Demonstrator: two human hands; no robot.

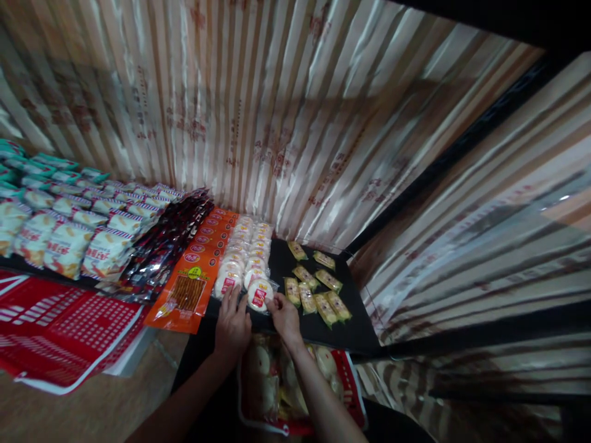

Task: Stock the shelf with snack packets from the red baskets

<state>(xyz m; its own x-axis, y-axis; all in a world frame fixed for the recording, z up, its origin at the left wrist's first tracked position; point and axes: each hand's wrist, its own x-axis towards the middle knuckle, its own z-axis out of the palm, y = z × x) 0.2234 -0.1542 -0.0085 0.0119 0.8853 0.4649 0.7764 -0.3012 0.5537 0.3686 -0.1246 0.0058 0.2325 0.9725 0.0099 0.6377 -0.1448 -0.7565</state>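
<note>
Round white rice crackers in clear wrappers with red labels stand in two rows [237, 252] on the black shelf [318, 329]. My right hand [285, 319] pinches the right edge of the front rice cracker packet [260, 295] in the right-hand row. At the front of the left row, my left hand [233, 323] has its fingers stretched out, touching or nearly touching the foremost packet. Directly left of the rows lies a large orange snack packet [194, 277]. Several small yellow-green snack packets [308, 298] are scattered to the right of my right hand.
Below the shelf edge, a red basket [354, 394] holds round wrapped items. Another red basket [69, 326] stands at the left. Dark shiny packets [161, 246] and pale snack bags [69, 246] fill the left shelf. Pleated printed sheeting [221, 111] hangs behind, beside a dark frame bar [443, 154].
</note>
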